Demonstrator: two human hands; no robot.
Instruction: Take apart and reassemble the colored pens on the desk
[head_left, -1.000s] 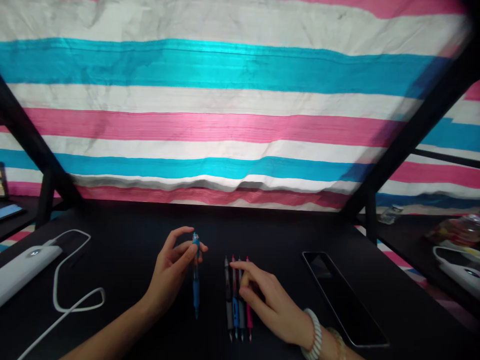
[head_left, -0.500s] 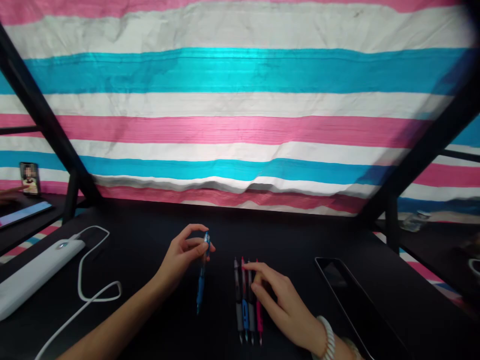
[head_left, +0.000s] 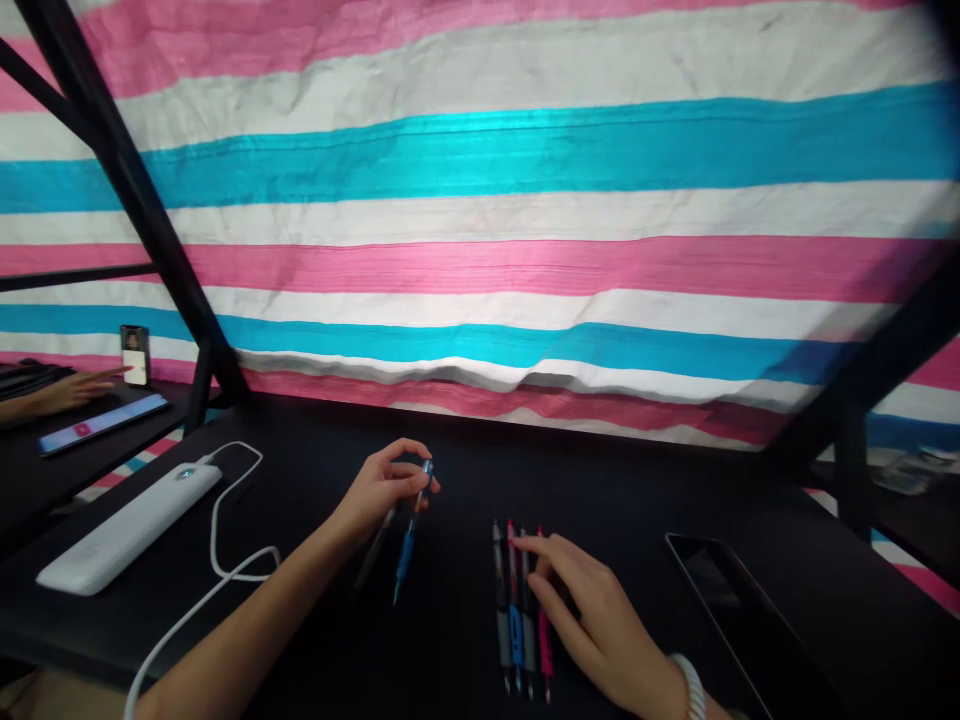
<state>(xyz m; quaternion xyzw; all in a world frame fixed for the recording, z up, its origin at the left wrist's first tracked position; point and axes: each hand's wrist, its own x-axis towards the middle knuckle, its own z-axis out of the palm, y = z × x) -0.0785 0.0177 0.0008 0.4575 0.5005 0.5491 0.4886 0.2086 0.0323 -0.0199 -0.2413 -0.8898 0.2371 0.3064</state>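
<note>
My left hand (head_left: 391,488) pinches a blue pen (head_left: 406,555) near its upper end between thumb and fingers. The pen slants, with its tip pointing down toward the black table. Just left of it a dark, thin pen (head_left: 374,550) shows, its upper part hidden by my left hand. My right hand (head_left: 592,610) rests beside a row of several pens, index finger stretched out over their upper ends and thumb apart from it. In that row lie a grey pen (head_left: 502,610), a pen with a blue grip (head_left: 515,635) and a pink pen (head_left: 545,645).
A white power bank (head_left: 127,530) with a white cable (head_left: 215,520) lies at left. On the right is a dark phone (head_left: 731,600). Black frame bars (head_left: 161,240) flank the black table. Beyond the left bar, another person's hand (head_left: 71,392) points at a propped phone (head_left: 135,355).
The view has turned left, so things sit further right. The blue pen in my left hand tilts more, and a dark pen now shows beside it. My right hand stays at the row.
</note>
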